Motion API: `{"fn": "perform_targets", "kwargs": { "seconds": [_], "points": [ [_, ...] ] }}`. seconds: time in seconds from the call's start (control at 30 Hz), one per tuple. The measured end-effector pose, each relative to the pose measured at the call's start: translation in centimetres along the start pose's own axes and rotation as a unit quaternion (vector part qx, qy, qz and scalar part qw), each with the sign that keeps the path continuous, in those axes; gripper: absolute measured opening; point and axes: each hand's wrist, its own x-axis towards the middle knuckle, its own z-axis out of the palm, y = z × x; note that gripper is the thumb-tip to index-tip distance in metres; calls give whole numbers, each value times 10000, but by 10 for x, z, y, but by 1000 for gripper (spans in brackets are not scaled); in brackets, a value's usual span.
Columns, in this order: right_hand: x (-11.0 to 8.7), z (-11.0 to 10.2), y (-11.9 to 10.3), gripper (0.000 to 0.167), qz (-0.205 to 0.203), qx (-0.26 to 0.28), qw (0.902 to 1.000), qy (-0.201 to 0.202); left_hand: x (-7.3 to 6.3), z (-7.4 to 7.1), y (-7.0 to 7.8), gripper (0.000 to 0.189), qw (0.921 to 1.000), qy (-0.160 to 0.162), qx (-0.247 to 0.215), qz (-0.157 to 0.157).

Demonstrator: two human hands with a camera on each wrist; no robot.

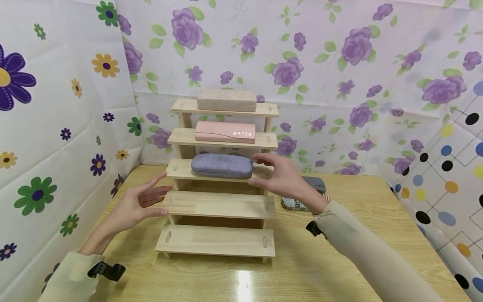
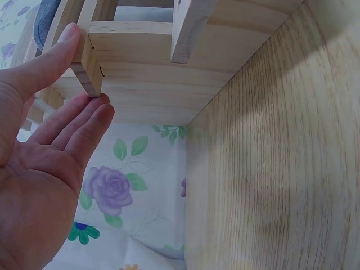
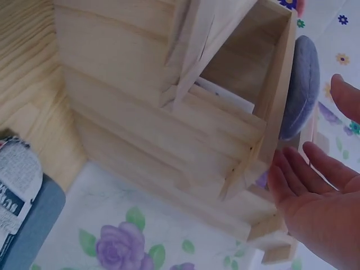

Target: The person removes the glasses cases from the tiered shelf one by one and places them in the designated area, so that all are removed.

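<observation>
So the blue-grey glasses case (image 1: pixel 222 165) is a long, rounded thing with a fabric-looking, slightly mottled cover and a seam low along its front. It's lying lengthways mid-shelf on the third shelf down (image 1: pixel 178 167) of a pale wooden stepped rack (image 1: pixel 219 205), close to that shelf's front edge.

The right hand (image 1: pixel 277 174) comes in from the right with thumb and fingers wide apart at the case's right end, thumb nearer the shelf's front edge. It isn't gripping anything; can't really tell if a fingertip touches. The left hand (image 1: pixel 132 205) is wide too, fingers fairly straight, over by the left ends of the third and fourth shelves, holding nothing.

The right wrist cam gets you what the head cam can't: the rack's side, plus a gap between right thumb and case. The left wrist cam shows a shelf end between thumb and fingers, but just a sliver of blue case. Only the head view gets the pink case (image 1: pixel 225 131) and beige case (image 1: pixel 226 100) fully, on the two shelves above. A newsprint-patterned case (image 1: pixel 293 204) sits on the worktop (image 1: pixel 339 243) off the rack's right side, partly behind the right wrist.
</observation>
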Motion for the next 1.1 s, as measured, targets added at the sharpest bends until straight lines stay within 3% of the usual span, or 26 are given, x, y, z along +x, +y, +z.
{"fn": "perform_targets", "kwargs": {
  "seconds": [0.57, 1.1],
  "points": [
    [29, 21, 1, 64, -120, -33, 9999, 8, 0, -1, 2, 103, 10000, -9, -23, -90],
    [30, 22, -3, 63, -110, 201, 9997, -20, -1, -2, 2, 103, 9999, 21, 45, -138]
  ]
}}
